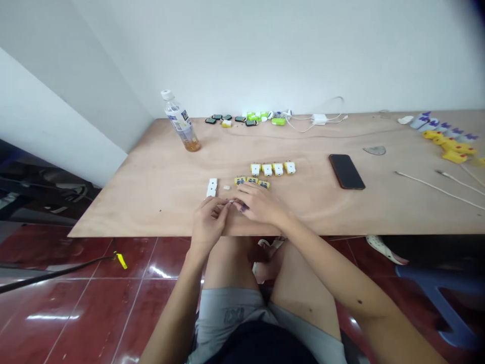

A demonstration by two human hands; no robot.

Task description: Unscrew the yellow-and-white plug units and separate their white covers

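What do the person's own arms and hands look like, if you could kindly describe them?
The left hand and right hand are bare, ungloved, and the forearms show no sleeves, watch or cables. The person wears grey shorts with a dark printed mark.

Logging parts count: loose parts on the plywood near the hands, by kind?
White-topped yellow blocks: 4
Dark-topped yellow blocks: 3
Plain white blocks: 2
Small pale piece: 1
Total: 10
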